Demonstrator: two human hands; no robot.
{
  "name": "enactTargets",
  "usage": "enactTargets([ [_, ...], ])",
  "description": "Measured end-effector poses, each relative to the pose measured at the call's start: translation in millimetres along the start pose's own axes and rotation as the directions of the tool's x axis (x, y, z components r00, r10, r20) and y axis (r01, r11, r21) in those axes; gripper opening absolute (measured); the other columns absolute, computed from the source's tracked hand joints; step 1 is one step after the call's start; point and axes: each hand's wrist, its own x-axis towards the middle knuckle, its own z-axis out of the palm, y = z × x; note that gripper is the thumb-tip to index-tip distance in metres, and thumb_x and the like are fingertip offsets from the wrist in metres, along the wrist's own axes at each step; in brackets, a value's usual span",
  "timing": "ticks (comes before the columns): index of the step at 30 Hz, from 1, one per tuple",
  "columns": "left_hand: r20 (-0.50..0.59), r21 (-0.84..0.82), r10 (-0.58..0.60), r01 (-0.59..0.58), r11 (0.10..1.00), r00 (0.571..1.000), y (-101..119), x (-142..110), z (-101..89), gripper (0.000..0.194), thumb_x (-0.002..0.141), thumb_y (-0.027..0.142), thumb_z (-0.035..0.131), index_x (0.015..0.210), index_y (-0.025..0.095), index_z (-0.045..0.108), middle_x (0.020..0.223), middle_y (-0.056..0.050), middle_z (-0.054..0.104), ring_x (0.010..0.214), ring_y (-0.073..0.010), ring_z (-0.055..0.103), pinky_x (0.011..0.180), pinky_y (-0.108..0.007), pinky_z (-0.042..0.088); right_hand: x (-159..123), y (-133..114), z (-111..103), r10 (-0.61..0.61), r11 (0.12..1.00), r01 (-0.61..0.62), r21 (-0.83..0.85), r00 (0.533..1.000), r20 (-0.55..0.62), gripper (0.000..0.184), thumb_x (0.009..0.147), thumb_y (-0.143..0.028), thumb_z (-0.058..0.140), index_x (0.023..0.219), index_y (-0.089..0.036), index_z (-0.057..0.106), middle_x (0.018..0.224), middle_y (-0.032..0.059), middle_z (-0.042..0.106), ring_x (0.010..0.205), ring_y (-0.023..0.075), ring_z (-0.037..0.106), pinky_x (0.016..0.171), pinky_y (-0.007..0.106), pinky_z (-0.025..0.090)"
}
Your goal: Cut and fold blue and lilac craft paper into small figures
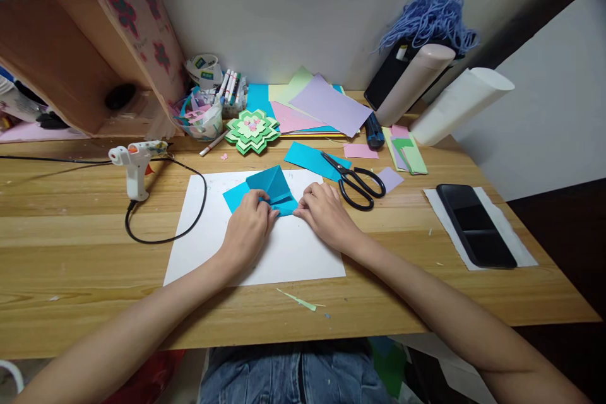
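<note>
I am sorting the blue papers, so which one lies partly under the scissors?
The blue strip: the scissors overlap it. The left hand and right hand hold the folded paper; the back sheet lies under other papers.

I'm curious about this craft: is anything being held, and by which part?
Yes, a folded bright-blue paper sheet: the left grip holds it near its lower edge, the right grip at its right corner.

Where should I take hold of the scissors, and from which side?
Take the black handle loops, probably from the near right: the scissors lie with both loops that way, while the blades point far left over the blue strip.
</note>
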Motion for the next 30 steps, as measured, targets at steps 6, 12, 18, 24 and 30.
enactTargets([
  [6, -0.003, 0.030, 0.002, -0.002, 1.000, 1.000, 1, 2, 1.6, 0.024, 0.090, 0.027, 0.041, 0.075, 0.015, 0.054, 0.101, -0.013, 0.055, 0.090, -0.0242, 0.054, 0.070, -0.039, 0.048, 5, -3, -2, -0.062, 0.988, 0.064, -0.140, 0.998, 0.019, 0.027, 0.088, -0.037, 0.049, 0.078, -0.015, 0.061, 0.085, 0.0121, 0.056, 0.085, 0.0257, 0.047, 0.079, 0.045, 0.038],
  [12, -0.008, 0.115, 0.042, -0.041, 0.993, 0.999, 2, 4, 0.6, 0.021, 0.088, 0.026, 0.043, 0.075, 0.014, 0.054, 0.098, -0.013, 0.055, 0.084, -0.0234, 0.053, 0.069, -0.037, 0.048, 10, -6, -5, -0.070, 0.976, 0.074, -0.203, 0.997, 0.023, 0.030, 0.087, -0.040, 0.051, 0.077, -0.014, 0.064, 0.082, 0.0121, 0.056, 0.084, 0.0258, 0.048, 0.081, 0.046, 0.038],
  [18, -0.008, 0.105, 0.040, -0.039, 0.994, 0.999, 4, 6, -1.6, 0.021, 0.087, 0.024, 0.044, 0.074, 0.013, 0.056, 0.099, -0.015, 0.055, 0.085, -0.0251, 0.054, 0.069, -0.039, 0.048, 10, 1, -5, -0.022, 0.992, 0.023, -0.123, 1.000, 0.009, 0.028, 0.084, -0.039, 0.055, 0.071, -0.016, 0.063, 0.082, 0.0114, 0.056, 0.087, 0.0268, 0.048, 0.085, 0.049, 0.036],
  [24, -0.024, 0.091, 0.035, -0.032, 0.995, 0.999, 2, 6, -2.2, 0.020, 0.085, 0.024, 0.048, 0.070, 0.014, 0.056, 0.101, -0.014, 0.056, 0.086, -0.0239, 0.054, 0.067, -0.037, 0.048, 8, 19, -8, 0.124, 0.984, -0.130, 0.122, 0.991, 0.059, 0.019, 0.080, -0.036, 0.061, 0.071, -0.020, 0.061, 0.088, 0.0060, 0.058, 0.088, 0.0231, 0.049, 0.080, 0.041, 0.039],
  [30, -0.039, 0.102, 0.037, -0.033, 0.994, 0.999, -1, 6, -1.7, 0.019, 0.083, 0.026, 0.051, 0.068, 0.015, 0.056, 0.102, -0.012, 0.057, 0.086, -0.0235, 0.052, 0.066, -0.036, 0.047, 6, 17, -13, -0.042, 0.965, 0.040, 0.258, 0.999, 0.001, 0.007, 0.081, -0.027, 0.062, 0.083, -0.021, 0.064, 0.091, 0.0048, 0.059, 0.091, 0.0205, 0.051, 0.083, 0.037, 0.041],
])
